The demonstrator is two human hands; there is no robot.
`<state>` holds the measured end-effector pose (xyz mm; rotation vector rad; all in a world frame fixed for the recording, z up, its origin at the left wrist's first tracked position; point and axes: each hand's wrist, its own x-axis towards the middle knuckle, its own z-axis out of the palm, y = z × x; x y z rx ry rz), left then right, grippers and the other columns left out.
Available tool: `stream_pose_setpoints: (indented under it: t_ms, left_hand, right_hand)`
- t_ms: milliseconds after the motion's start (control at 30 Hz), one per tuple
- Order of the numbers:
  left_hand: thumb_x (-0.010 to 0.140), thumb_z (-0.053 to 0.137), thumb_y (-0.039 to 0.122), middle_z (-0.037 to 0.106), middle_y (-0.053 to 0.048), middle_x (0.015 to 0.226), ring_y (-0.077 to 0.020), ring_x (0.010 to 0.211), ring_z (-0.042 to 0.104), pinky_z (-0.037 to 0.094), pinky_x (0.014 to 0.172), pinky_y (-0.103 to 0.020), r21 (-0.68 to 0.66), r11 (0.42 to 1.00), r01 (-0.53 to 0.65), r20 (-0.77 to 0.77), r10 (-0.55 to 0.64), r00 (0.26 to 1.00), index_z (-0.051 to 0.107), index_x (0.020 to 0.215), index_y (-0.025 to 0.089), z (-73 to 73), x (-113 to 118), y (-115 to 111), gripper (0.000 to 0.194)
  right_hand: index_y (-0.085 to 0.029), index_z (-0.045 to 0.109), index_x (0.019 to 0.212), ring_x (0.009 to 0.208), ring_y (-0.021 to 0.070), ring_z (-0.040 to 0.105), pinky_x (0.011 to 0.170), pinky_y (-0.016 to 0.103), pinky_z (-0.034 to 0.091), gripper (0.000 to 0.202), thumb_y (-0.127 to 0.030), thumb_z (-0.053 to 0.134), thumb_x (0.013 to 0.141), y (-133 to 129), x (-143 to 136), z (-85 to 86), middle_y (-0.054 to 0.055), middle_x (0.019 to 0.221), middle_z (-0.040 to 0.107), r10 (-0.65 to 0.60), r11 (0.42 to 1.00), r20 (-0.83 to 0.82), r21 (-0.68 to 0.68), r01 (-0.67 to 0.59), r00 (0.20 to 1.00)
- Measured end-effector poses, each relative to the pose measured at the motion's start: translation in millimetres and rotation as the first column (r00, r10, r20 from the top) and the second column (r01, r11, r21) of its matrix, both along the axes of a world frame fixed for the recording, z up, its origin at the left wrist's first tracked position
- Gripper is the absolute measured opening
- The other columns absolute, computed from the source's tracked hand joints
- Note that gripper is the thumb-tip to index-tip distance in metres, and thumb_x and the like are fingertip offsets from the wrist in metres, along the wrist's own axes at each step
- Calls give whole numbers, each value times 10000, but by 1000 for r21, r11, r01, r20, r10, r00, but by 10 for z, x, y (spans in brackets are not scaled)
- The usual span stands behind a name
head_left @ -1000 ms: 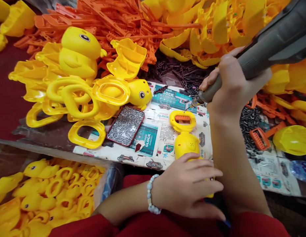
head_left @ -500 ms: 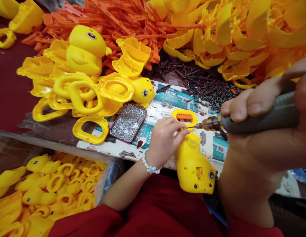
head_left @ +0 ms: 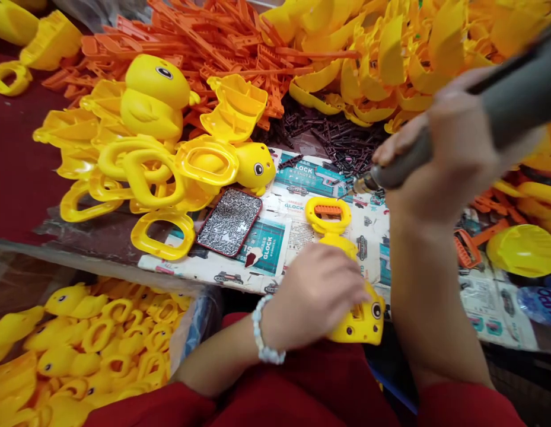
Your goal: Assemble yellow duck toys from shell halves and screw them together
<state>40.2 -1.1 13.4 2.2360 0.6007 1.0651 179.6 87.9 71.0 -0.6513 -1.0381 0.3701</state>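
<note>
A grey power screwdriver [head_left: 406, 161] is gripped in my right hand [head_left: 457, 142], raised at the right. Its thin bit points down and left, close to the oval ring handle of a yellow duck toy [head_left: 364, 327] but apart from it. The toy lies at the table's front edge with its eye to the right. Over its body curls my left hand [head_left: 317, 290], slightly blurred, fingers bent around it and hiding much of it. Left of the toy, a shallow tray [head_left: 231, 222] is filled with small silver screws.
Yellow ring parts [head_left: 163, 234] and duck shells [head_left: 153, 101] are piled at the left. Orange strips [head_left: 190, 47], dark small pieces [head_left: 333, 136] and yellow half shells [head_left: 391, 65] heap at the back. A box of yellow toys [head_left: 97, 332] stands lower left.
My right hand has lifted the screwdriver up and back, its bit now off the toy's handle end. My left hand has moved from pinching near the bit down onto the toy's body.
</note>
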Motion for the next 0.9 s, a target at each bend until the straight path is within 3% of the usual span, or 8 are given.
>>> stream_pose_setpoints:
  t_ms: [67, 167, 300, 433, 500, 667, 833, 900]
  left_hand:
    - [924, 533, 298, 706, -2, 938, -157, 949, 598, 450, 914, -310, 132, 977, 169, -12, -169, 986, 627, 756, 162, 32, 77, -162, 236]
    - [919, 537, 322, 703, -8, 930, -184, 970, 599, 434, 980, -351, 244, 938, 245, -84, -231, 969, 606, 703, 165, -17, 186, -312, 276]
    - [912, 539, 272, 691, -2, 842, -171, 887, 609, 422, 1009, -369, 231, 945, 233, -82, -220, 972, 587, 699, 166, -101, 236, -341, 242]
    - [908, 543, 268, 672, 5, 777, -157, 845, 609, 448, 974, -345, 209, 948, 242, -72, -232, 970, 584, 704, 162, -97, 233, -315, 234]
    - [911, 544, 278, 663, 9, 747, -156, 833, 610, 457, 958, -340, 197, 949, 246, -74, -236, 969, 584, 701, 161, -88, 235, -307, 244]
    - [920, 538, 298, 668, 7, 737, -154, 843, 619, 459, 958, -338, 182, 954, 237, -66, -229, 971, 599, 703, 156, -96, 257, -329, 266]
    - [936, 512, 335, 718, 3, 914, -130, 960, 629, 452, 995, -300, 118, 968, 222, 39, -228, 973, 627, 752, 166, -58, 157, -215, 275]
    - [941, 500, 307, 711, -10, 1025, -124, 1032, 616, 446, 1010, -297, 39, 989, 140, 58, -142, 988, 645, 823, 174, -24, 52, -55, 229]
  right_hand:
    - [-165, 447, 785, 376, 81, 406, 325, 183, 362, 130, -207, 561, 739, 201, -16, -106, -74, 550, 394, -34, 999, 5, -17, 34, 999]
    - [-157, 433, 752, 370, 80, 401, 324, 183, 371, 165, -237, 577, 750, 367, 8, -248, -72, 524, 345, -39, 996, 75, -78, 44, 996]
    - [-172, 397, 760, 376, 71, 370, 329, 188, 360, 287, -332, 631, 802, 417, 72, -362, -63, 525, 302, -89, 985, 152, -132, 110, 984]
    - [-173, 384, 758, 397, 76, 384, 343, 193, 353, 394, -422, 675, 851, 398, 91, -401, -50, 540, 288, -80, 978, 229, -168, 120, 970]
    - [-164, 385, 734, 403, 71, 398, 347, 178, 348, 387, -391, 675, 856, 375, 72, -386, -49, 539, 312, -73, 978, 233, -173, 115, 970]
    - [-145, 394, 692, 404, 46, 424, 373, 141, 361, 184, -103, 531, 806, 321, 15, -281, -71, 556, 351, -38, 993, 136, -104, 52, 990]
    - [-148, 421, 680, 404, 52, 434, 367, 158, 353, 147, -93, 523, 771, 295, 47, -223, -79, 565, 381, -9, 992, 92, -123, 20, 996]
    - [-155, 430, 705, 427, 54, 453, 380, 160, 366, 125, -139, 527, 782, 254, 72, -186, -82, 584, 410, 21, 987, 101, -159, -5, 995]
